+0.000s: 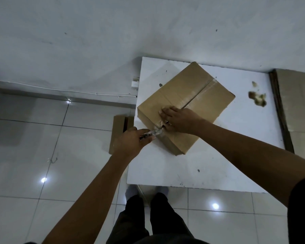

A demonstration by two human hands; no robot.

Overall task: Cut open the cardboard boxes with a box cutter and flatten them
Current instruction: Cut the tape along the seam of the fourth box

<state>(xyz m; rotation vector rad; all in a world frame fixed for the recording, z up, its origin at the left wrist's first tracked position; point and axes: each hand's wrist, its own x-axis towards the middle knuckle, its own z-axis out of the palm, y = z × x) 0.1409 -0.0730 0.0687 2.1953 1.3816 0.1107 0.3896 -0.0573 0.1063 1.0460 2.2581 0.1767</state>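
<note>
Brown cardboard makes up the one closed box [185,104] on the white counter [218,155], turned so its corners point toward the wall, the person and each side. Its taped seam [197,95] runs along the top from the far right corner down toward the near left edge, ending right where the hands meet.

One box cutter [151,134] is in view, grasped in the left hand [130,143], whose fingers are curled round the handle. The cutter's long axis lies nearly level, tip pointing right and slightly away, into the box's near left edge at the end of the seam. Just right of that grip, the right hand [178,120] presses flat on the box top, fingers stretched over the seam toward the left.

Left of the grip, one folded piece of cardboard [117,134] lies on the tiled floor [42,138] beside the counter. Well right of it, another sheet of cardboard [299,103] lies at the counter's far side.
</note>
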